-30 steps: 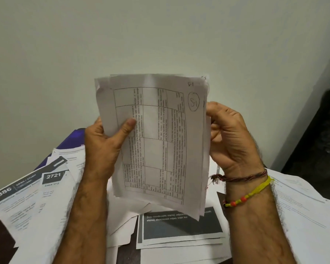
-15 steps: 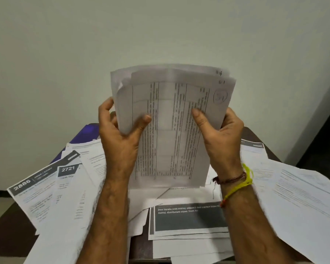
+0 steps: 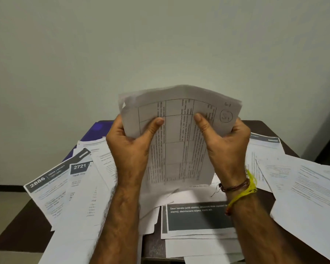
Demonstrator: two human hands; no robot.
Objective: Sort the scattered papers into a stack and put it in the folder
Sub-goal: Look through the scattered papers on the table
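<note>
We hold the stack (image 3: 179, 141) upright above the surface (image 3: 17, 231), left hand (image 3: 130, 147) and right hand (image 3: 225, 147) gripping its side edges, thumbs on its front, fingers clamped behind. The folder (image 3: 97, 130) lies behind-left of the stack.

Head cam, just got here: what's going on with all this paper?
A person is gathering loose sheets into a stack. The left hand and right hand each grip a side of a small bundle of white printed sheets with a table grid, held upright, thumbs on its front. Many other white printed papers lie scattered across the dark brown table. A purple folder lies at the far left, partly buried under sheets. Nothing is filed yet.
</note>
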